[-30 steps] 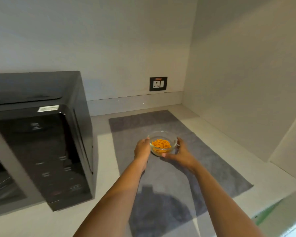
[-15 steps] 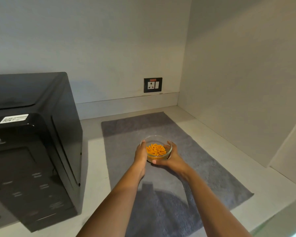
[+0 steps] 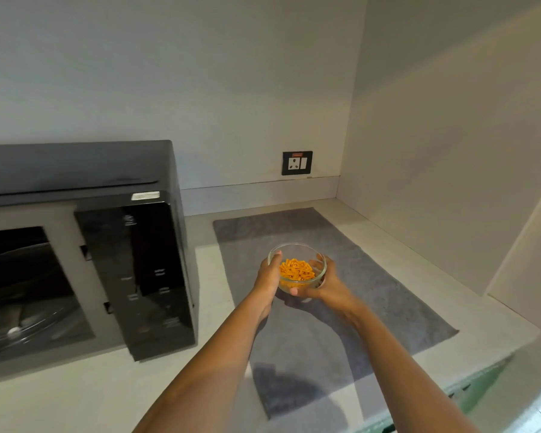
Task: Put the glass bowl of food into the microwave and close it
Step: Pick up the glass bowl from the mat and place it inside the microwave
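Observation:
A small glass bowl (image 3: 297, 260) of orange food is held just above the grey mat (image 3: 372, 295) between both hands. My left hand (image 3: 267, 278) grips its left side with the thumb on the rim. My right hand (image 3: 324, 284) cups its right side and underside. The black microwave (image 3: 113, 245) stands to the left on the counter. Its cavity is open, with the glass turntable (image 3: 22, 326) visible inside. Its door is out of view.
The pale counter (image 3: 107, 395) ends at a front edge near the bottom right. A wall socket (image 3: 296, 163) sits on the back wall. A side wall closes off the right of the counter.
The bowl has been lifted slightly off the mat, with both hands still on it. The view has swung left, bringing the open microwave cavity into sight.

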`<control>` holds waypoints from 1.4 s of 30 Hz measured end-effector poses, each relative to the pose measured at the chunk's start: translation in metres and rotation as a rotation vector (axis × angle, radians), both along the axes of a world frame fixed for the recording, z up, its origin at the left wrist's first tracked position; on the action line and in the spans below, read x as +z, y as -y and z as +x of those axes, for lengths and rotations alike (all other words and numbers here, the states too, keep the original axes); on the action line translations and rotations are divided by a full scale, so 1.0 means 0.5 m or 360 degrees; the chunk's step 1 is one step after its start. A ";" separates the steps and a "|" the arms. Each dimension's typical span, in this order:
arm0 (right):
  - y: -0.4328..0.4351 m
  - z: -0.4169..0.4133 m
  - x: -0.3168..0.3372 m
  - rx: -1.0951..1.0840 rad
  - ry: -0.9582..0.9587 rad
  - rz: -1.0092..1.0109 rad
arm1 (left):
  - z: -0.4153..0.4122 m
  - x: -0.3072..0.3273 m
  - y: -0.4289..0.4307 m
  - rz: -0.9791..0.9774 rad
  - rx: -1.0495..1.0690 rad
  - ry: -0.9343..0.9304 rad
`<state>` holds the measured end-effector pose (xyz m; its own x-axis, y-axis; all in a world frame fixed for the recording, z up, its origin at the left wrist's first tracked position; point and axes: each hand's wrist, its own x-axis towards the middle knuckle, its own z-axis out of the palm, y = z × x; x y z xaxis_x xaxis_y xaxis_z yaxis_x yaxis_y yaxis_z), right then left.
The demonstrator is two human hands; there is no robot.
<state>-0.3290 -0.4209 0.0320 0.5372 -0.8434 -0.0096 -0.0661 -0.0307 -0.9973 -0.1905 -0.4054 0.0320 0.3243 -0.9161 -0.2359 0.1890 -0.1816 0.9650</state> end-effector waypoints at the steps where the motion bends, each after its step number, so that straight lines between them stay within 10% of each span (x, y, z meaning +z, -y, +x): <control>1: -0.017 0.001 0.007 -0.0002 -0.0023 -0.0011 | 0.004 0.006 -0.017 0.0007 -0.0009 0.0008; 21: -0.492 0.092 0.022 0.0153 -0.0301 -0.0111 | 0.115 0.064 -0.586 0.0116 -0.0128 0.0313; 42: -0.580 0.531 0.040 0.0732 -0.0057 -0.0295 | 0.476 0.085 -0.766 -0.0024 0.0756 0.0130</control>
<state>-0.0634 -0.1308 0.0522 0.8562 -0.5083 0.0927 -0.0384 -0.2414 -0.9697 0.0476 -0.0222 0.0744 0.7245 -0.6652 -0.1804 0.1714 -0.0795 0.9820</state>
